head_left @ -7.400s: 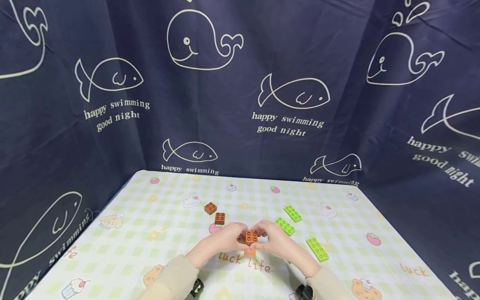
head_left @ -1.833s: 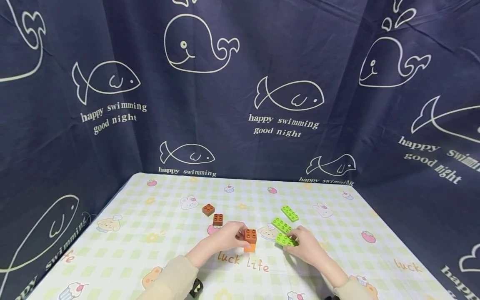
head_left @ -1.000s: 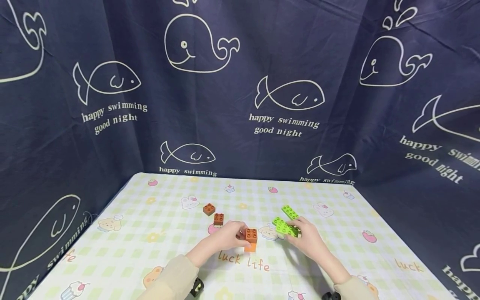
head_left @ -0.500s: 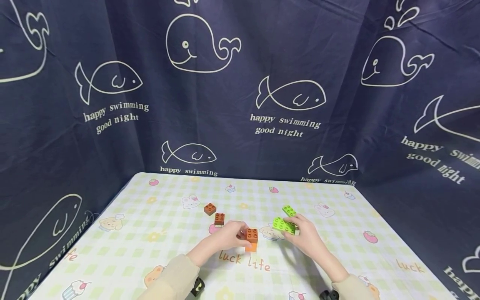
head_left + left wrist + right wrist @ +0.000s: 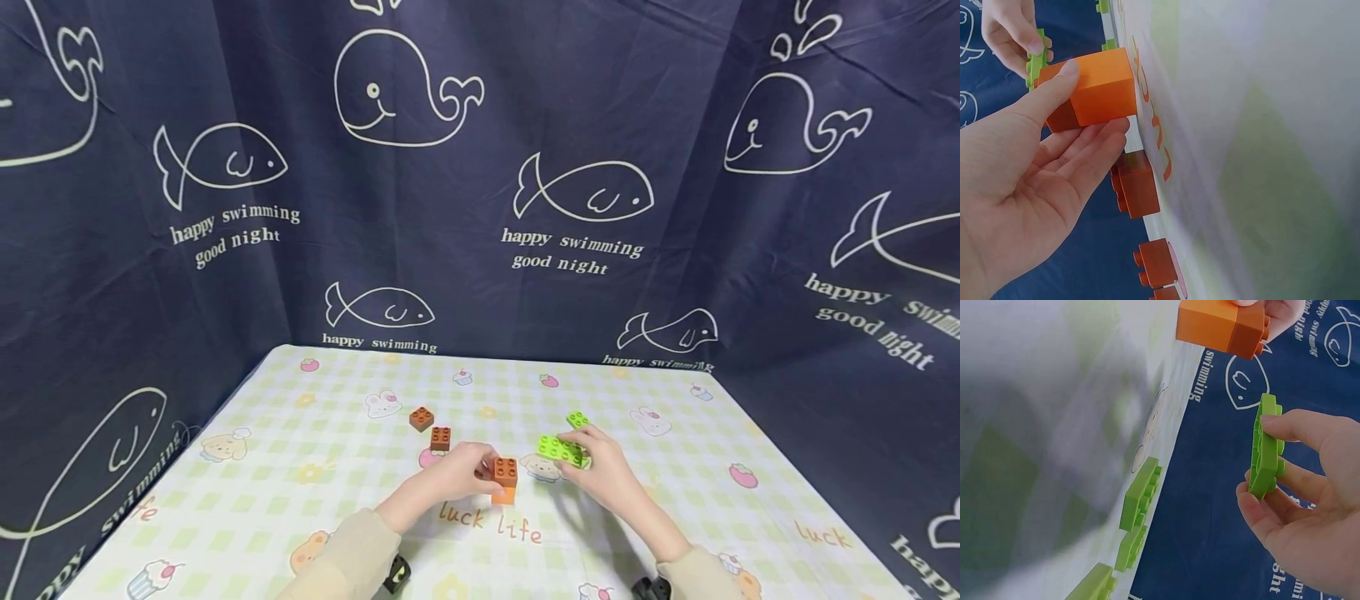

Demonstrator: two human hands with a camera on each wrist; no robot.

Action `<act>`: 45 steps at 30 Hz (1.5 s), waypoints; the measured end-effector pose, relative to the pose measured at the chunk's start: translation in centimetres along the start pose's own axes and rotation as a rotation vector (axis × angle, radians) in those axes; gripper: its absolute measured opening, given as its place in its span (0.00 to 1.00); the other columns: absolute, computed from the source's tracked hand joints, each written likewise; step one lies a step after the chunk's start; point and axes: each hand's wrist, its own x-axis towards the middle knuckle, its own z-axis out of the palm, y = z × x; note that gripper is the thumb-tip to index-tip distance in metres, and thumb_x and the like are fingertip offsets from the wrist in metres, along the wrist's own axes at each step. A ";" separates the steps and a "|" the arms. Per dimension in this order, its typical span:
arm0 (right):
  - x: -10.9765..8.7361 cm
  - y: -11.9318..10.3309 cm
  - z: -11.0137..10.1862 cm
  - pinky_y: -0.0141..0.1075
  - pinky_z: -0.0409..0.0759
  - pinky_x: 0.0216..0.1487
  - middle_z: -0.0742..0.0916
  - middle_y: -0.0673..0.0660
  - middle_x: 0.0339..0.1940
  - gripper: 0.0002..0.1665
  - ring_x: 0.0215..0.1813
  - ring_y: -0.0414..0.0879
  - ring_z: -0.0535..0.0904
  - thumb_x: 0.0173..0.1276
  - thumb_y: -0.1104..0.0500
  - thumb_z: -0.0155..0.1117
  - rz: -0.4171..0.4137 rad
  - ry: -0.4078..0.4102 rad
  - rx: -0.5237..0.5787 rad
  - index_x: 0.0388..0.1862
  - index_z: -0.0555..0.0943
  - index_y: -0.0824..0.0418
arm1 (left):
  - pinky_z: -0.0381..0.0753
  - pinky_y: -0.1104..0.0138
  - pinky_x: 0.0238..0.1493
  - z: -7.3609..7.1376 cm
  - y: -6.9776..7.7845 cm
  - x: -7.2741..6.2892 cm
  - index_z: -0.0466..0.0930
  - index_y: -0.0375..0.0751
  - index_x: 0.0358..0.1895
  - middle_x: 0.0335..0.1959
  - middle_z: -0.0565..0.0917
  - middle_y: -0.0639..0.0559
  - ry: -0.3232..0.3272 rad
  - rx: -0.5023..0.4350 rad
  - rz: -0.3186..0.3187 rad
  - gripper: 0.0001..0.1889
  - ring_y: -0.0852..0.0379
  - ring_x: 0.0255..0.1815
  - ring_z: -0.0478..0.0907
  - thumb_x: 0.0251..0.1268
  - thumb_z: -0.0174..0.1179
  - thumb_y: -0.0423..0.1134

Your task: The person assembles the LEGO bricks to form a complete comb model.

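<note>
My left hand [image 5: 461, 471] grips a stack of two toy building bricks at the middle of the table: a brown brick [image 5: 506, 469] on top of an orange brick [image 5: 503, 494]. In the left wrist view the thumb lies on one side of the stack [image 5: 1104, 84] and the fingers on the other. My right hand [image 5: 603, 471], to the right of the stack, pinches a flat green brick [image 5: 553, 447] between thumb and fingers. The right wrist view shows that green brick [image 5: 1266, 450] held clear of the tablecloth, studs facing up, apart from the stack.
Two brown bricks, one nearer [image 5: 440, 438] and one farther [image 5: 422, 417], lie beyond the left hand. Another flat green brick [image 5: 577, 419] lies behind the right hand; the right wrist view shows several green bricks [image 5: 1141, 495] on the patterned tablecloth [image 5: 247, 500]. A dark printed curtain [image 5: 480, 250] stands behind.
Earlier both hands were on the brown and orange stack. Since then the right hand has picked up a flat green brick and moved it up and leftward. The left hand stays at the stack.
</note>
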 end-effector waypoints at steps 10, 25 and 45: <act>0.3 -0.6 0.3 0.45 0.81 0.48 0.84 0.57 0.45 0.23 0.44 0.49 0.80 0.50 0.63 0.72 -0.024 -0.026 0.021 0.47 0.81 0.64 | 0.79 0.75 0.41 0.0 0.0 0.0 0.78 0.35 0.48 0.40 0.83 0.50 0.004 -0.005 0.007 0.22 0.64 0.36 0.79 0.54 0.68 0.44; 0.6 -1.4 1.2 0.43 0.81 0.49 0.85 0.54 0.44 0.21 0.46 0.48 0.80 0.51 0.61 0.72 -0.067 -0.059 0.026 0.47 0.82 0.61 | 0.79 0.77 0.39 -0.1 0.1 0.1 0.78 0.35 0.48 0.41 0.83 0.49 0.007 0.005 0.012 0.22 0.65 0.36 0.79 0.54 0.68 0.44; 0.8 -1.5 1.7 0.40 0.81 0.48 0.85 0.53 0.44 0.22 0.46 0.47 0.80 0.54 0.60 0.70 -0.168 -0.130 0.056 0.49 0.81 0.62 | 0.79 0.78 0.38 0.1 -0.2 0.2 0.78 0.36 0.48 0.38 0.83 0.52 0.002 -0.021 0.009 0.21 0.66 0.35 0.79 0.53 0.68 0.44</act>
